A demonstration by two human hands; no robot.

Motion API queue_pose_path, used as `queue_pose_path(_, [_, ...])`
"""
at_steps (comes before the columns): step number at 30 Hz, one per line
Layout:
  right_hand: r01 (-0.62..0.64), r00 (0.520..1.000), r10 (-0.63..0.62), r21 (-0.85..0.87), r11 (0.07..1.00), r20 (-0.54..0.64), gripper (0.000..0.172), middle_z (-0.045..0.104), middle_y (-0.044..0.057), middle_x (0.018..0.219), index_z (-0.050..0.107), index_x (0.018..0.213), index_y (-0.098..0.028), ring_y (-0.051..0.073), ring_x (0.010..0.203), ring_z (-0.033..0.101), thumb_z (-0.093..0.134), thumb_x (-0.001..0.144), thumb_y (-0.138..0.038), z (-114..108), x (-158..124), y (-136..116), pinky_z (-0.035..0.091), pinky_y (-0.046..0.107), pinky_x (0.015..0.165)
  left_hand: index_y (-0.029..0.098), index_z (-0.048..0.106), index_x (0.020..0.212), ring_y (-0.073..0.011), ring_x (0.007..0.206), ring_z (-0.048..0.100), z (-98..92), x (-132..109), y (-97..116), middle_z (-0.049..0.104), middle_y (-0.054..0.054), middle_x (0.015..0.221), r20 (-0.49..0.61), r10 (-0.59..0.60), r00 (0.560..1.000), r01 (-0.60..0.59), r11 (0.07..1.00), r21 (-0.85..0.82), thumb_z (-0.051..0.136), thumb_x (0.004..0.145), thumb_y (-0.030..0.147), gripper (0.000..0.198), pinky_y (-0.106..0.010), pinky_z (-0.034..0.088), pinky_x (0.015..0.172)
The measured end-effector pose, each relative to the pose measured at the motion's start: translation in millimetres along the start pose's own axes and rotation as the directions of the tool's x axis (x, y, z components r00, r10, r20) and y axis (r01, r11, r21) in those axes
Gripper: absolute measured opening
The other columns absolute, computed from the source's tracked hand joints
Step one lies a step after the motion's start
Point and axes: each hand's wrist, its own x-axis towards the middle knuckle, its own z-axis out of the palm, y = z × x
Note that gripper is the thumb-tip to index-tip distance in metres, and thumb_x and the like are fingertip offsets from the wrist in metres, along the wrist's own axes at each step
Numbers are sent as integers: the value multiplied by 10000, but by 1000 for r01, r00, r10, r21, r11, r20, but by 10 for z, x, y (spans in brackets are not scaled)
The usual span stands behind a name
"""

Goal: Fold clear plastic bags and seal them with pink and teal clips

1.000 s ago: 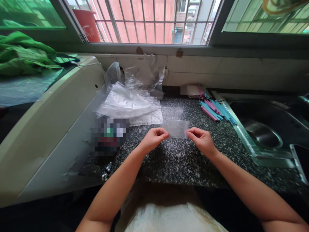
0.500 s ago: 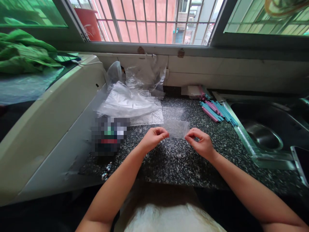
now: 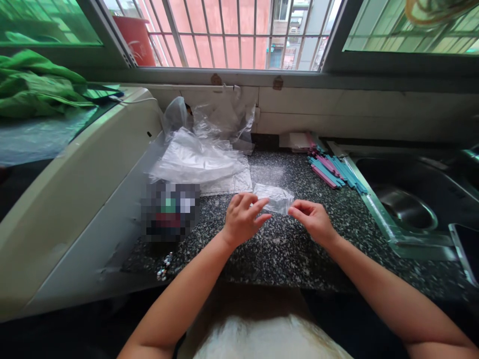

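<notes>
A small clear plastic bag (image 3: 277, 198) is held out just above the speckled black counter. My right hand (image 3: 312, 219) pinches its right end between thumb and fingers. At the bag's left end, my left hand (image 3: 245, 215) has its thumb and fingers apart; whether a fingertip touches the plastic I cannot tell. Behind my left hand lies a pile of larger clear plastic bags (image 3: 198, 159), spread over the counter toward the wall.
Pink and blue strips (image 3: 333, 172) lie by the metal sink (image 3: 396, 234) on the right. A flat clear packet (image 3: 295, 141) rests against the wall. Small shiny pieces (image 3: 164, 267) sit near the front left edge, beside a white appliance (image 3: 93, 199). A phone-like device (image 3: 464, 249) is far right.
My left hand has let its pinch go, and its fingers have spread apart. The right hand keeps its grip on the bag, whose surface now catches more light.
</notes>
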Motion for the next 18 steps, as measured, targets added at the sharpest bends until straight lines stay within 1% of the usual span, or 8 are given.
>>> queue_pose_path(2, [-16, 999, 16, 14, 1000, 29, 313, 465, -33, 524, 538, 597, -171, 89, 495, 390, 605, 714, -453, 18, -19, -20, 327, 234, 489, 253, 658, 854, -178, 814, 493, 28, -21, 27, 582, -32, 776, 44, 98, 994, -101, 992, 74, 568, 805, 312, 118, -299, 370, 767])
queue_pose_path(5, [76, 997, -75, -41, 996, 22, 307, 472, -26, 539, 538, 600, -176, 97, 510, 408, 588, 748, -441, 30, -42, -41, 347, 240, 500, 228, 655, 741, -171, 778, 477, 35, -25, 33, 568, -36, 732, 27, 136, 990, -138, 985, 108, 515, 830, 222, 167, -290, 371, 728])
queue_pose_path(7, [212, 976, -217, -125, 969, -26, 268, 500, -10, 587, 545, 623, -185, 113, 557, 444, 589, 765, -408, 22, -52, -41, 382, 253, 541, 208, 654, 729, -163, 742, 467, 21, -11, 21, 559, -39, 717, -7, 113, 994, -112, 991, 77, 515, 831, 222, 174, -281, 383, 702])
queue_pose_path(10, [399, 892, -439, -263, 878, -110, 165, 537, 14, 714, 591, 775, -202, 136, 647, 484, 645, 737, -354, -4, -54, -22, 422, 275, 604, 189, 656, 728, -148, 703, 459, -10, 18, 1, 541, -34, 690, -26, 50, 998, -51, 998, -36, 534, 824, 229, 161, -258, 398, 662])
queue_pose_path(11, [438, 865, -488, -299, 848, -118, 191, 542, 21, 761, 601, 857, -209, 142, 673, 494, 665, 724, -332, -13, -52, -15, 432, 281, 619, 185, 656, 729, -144, 700, 460, -19, 26, -3, 537, -31, 684, -20, 34, 999, -36, 996, -84, 543, 820, 226, 151, -252, 401, 654])
queue_pose_path(14, [498, 826, -560, -375, 782, -71, 286, 541, 37, 842, 605, 998, -232, 167, 769, 522, 675, 723, -275, -34, -39, 1, 455, 314, 689, 182, 660, 744, -137, 704, 472, -37, 42, -1, 533, -24, 681, 10, 8, 1000, -6, 973, -231, 568, 806, 218, 117, -250, 405, 650])
queue_pose_path(16, [509, 821, -569, -397, 764, -42, 217, 544, 38, 827, 630, 948, -239, 179, 796, 527, 661, 735, -260, -43, -31, 0, 455, 336, 719, 184, 662, 743, -133, 695, 477, -48, 49, 9, 533, -18, 676, 33, -21, 999, 31, 946, -323, 581, 796, 218, 102, -254, 404, 646])
queue_pose_path(18, [509, 825, -564, -397, 764, -27, 112, 552, 32, 778, 644, 855, -237, 179, 776, 524, 647, 744, -250, -51, -28, -10, 448, 341, 710, 185, 657, 727, -131, 686, 482, -66, 58, 22, 533, -15, 673, 95, -73, 993, 105, 910, -401, 589, 789, 224, 100, -258, 405, 640])
